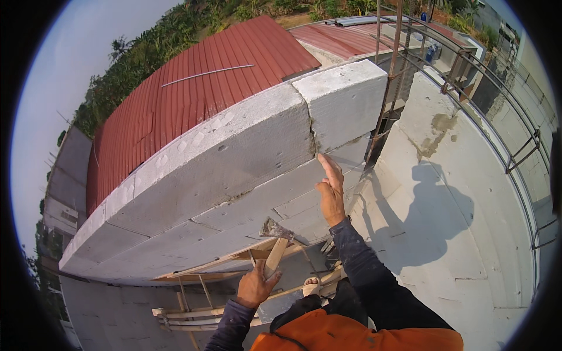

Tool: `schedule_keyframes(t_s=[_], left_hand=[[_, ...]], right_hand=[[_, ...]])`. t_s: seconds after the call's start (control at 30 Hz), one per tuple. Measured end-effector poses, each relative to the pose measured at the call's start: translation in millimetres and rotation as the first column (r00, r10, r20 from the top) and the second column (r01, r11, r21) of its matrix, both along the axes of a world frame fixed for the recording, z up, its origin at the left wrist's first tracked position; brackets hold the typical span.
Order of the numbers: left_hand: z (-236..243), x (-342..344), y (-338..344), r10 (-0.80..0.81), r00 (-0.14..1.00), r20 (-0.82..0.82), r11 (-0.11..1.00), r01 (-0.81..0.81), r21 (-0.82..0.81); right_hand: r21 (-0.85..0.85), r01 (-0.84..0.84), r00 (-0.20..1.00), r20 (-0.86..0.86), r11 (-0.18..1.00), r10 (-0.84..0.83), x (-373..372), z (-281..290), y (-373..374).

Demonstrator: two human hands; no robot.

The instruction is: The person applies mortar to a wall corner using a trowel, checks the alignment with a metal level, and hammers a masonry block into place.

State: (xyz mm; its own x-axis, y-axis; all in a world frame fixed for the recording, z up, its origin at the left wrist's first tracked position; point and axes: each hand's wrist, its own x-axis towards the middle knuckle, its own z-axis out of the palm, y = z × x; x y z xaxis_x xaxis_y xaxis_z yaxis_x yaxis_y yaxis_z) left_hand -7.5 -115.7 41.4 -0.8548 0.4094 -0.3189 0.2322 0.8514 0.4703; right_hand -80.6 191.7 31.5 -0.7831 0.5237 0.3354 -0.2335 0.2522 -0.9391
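Note:
My left hand (255,286) is closed around the pale wooden handle of a small hatchet (277,229). The hatchet's blade is smeared with grey mortar and points up toward the wall. My right hand (333,196) is raised with its fingers stretched out and holds nothing. Its fingertips are at the wall face, just below the upright joint between a long white block (234,153) and a shorter end block (348,102). Whether they touch the wall I cannot tell. Grey mortar shows in that joint and along the bed line below.
Steel rebar (393,82) stands beside the end block. More rebar curves along the right-hand wall (462,222), where my shadow falls. Wooden scaffold poles (205,319) lie below, near my sandalled foot (311,286). A red metal roof (193,88) spreads beyond the wall.

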Motion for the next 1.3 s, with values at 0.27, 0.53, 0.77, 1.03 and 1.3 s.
schedule_keyframes(t_s=[0.27,0.53,0.77,1.03,1.3], left_hand=[[-22,53,-74,0.313,0.896,0.316,0.949,-0.278,-0.149],[-50,72,-111,0.305,0.9,0.31,0.951,-0.27,-0.151],[-32,62,-86,0.209,0.92,0.33,0.977,-0.18,-0.117],[-36,74,-98,0.287,0.889,0.357,0.956,-0.243,-0.164],[-39,83,-106,0.297,0.886,0.357,0.955,-0.27,-0.124]], right_hand=[[0.547,0.254,0.93,0.088,0.797,-0.357,-29,-43,-28],[0.688,0.236,0.903,0.105,0.686,-0.417,-11,-38,-38],[0.581,0.244,0.893,0.177,0.777,-0.413,-28,-48,-41],[0.485,0.353,0.896,0.071,0.8,-0.439,-35,-37,-46],[0.539,0.316,0.886,0.126,0.781,-0.446,-34,-38,-51]])
